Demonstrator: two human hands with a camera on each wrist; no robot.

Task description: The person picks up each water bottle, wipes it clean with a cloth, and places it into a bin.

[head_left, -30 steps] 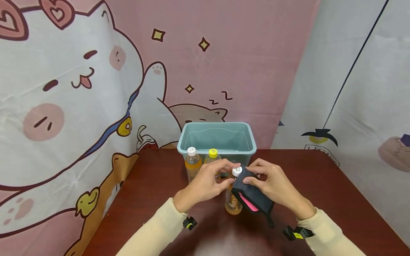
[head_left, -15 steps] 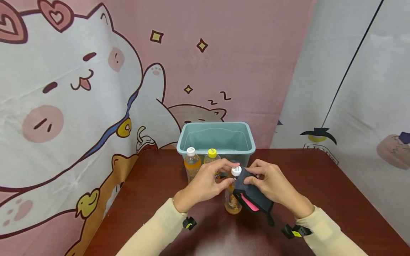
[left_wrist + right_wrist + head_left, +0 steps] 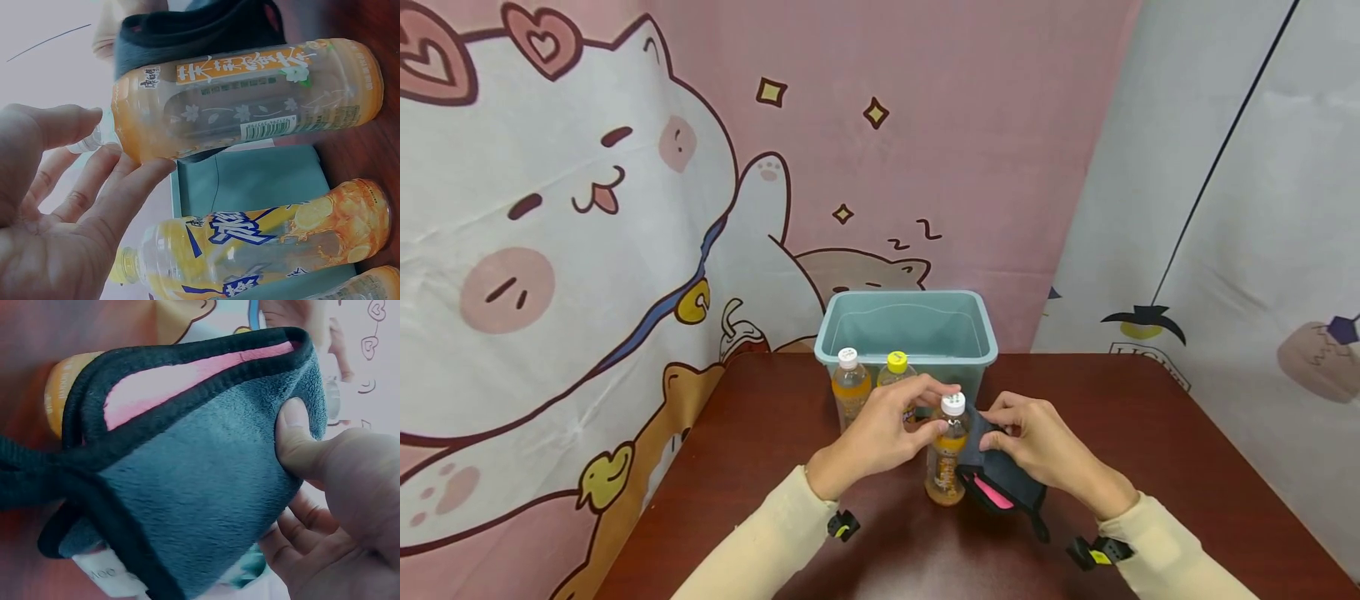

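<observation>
My left hand (image 3: 887, 425) holds a bottle of orange-labelled drink (image 3: 946, 467) by the neck, thumb and fingers just below its white cap. The bottle stands upright on the table. In the left wrist view the label of this bottle (image 3: 225, 100) faces the camera. My right hand (image 3: 1037, 437) pinches a folded dark grey cleaning cloth (image 3: 1000, 475) against the bottle's right side. Seen from the right wrist, the cloth (image 3: 200, 469) has black edging, a pink inner face, a hanging loop and a white tag; it covers most of the bottle there.
Behind my left hand stand a yellow-capped bottle (image 3: 897, 367) and a white-capped bottle (image 3: 850, 387). A light blue plastic bin (image 3: 910, 367) sits at the back of the dark red table (image 3: 760, 467). A printed curtain (image 3: 1000, 167) hangs behind the table.
My right hand and the cloth have shifted slightly down and right, baring more of the bottle's front. The left hand keeps its hold, and the bottle stays in place.
</observation>
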